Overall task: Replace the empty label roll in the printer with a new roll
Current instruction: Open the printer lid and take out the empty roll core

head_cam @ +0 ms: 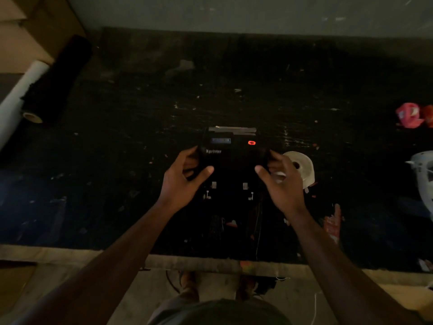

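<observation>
Both hands sit at the sides of the black printer [232,148]: the left hand [185,181] has its fingers curled round the left flank and its thumb on top, seemingly gripping the case, while the right hand [283,184] is half open, its fingertips at the right flank; whether they press the case I cannot tell. Between the two grips lies the lid, apparently shut, so the step in hand looks like finding the side releases. It would go best with both sides squeezed evenly and the lid lifted straight, without dragging the printer across the dark table [140,137]. Just outside the right hand, partly behind it, lies a white label roll [302,167], presumably the new one. Beyond the thumbs the case reads "Xprinter", with a blue label whose writing is too blurred to read and a glowing red ring further out.
</observation>
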A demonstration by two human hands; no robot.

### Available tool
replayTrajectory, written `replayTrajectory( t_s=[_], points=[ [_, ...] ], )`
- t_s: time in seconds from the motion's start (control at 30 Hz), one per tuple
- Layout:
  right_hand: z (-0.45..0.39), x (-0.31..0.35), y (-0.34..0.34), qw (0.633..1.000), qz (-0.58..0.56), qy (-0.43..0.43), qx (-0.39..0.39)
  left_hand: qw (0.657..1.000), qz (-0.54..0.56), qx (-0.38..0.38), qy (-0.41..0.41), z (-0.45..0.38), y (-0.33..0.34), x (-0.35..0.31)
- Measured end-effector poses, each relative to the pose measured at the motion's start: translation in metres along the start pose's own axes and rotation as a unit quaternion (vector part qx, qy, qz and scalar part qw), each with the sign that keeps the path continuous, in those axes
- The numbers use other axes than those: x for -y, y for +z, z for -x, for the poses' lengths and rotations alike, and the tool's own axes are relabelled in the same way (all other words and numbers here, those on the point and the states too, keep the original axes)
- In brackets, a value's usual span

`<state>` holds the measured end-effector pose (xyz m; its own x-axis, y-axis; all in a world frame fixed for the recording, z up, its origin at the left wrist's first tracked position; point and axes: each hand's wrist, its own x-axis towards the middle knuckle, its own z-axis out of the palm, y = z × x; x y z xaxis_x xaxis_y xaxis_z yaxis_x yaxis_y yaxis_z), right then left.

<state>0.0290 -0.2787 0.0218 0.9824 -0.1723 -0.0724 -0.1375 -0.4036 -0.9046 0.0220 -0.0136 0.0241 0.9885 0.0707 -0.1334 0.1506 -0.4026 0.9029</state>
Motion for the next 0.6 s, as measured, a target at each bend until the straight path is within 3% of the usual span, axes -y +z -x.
replayTrajectory(
  t_s=[0.23,0.6],
  points=[
    [-0.065,0.038,0.002,0.999,-0.024,-0.005,-0.045,0.999,0.021,-0.043,0.003,-0.064,-0.007,-0.026],
    [-0.12,0.036,0.007,0.999,-0.03,-0.02,-0.03,0.999,0.041,-0.033,0.002,-0.113,-0.008,-0.029]
  ],
)
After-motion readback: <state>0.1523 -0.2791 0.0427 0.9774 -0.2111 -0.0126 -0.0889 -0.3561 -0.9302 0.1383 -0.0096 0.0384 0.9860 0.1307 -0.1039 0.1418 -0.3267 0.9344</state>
